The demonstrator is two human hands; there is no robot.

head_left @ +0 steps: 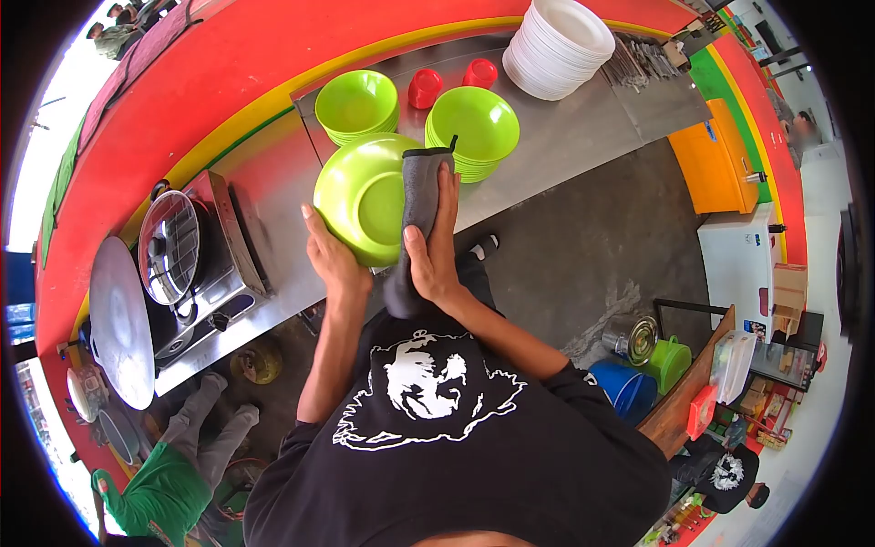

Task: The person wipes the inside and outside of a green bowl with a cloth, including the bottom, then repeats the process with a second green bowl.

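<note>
1. Green plate [360, 196]: held tilted above the steel counter [565, 137], just in front of two stacks of green bowls [357, 105].
2. Grey cloth [421, 214]: draped over the plate's right rim, its lower end hanging below the plate.
3. Left hand [333, 260]: fingers closed around the plate's lower left edge, thumb on the face side. This hand carries the plate's weight.
4. Right hand [436, 251]: laid flat, fingers extended, pressing the cloth against the plate. It grasps nothing beyond the cloth under the palm.
5. White plate stack [558, 46] and two red cups [426, 87]: standing farther back on the counter, apart from the hands.
6. Risk, as judged: support is at one edge only, so firm wiping pressure from the right hand could lever the plate out of the left grip. A wet rim would worsen this. A dropped plate could strike the bowl stacks just beyond.
</note>
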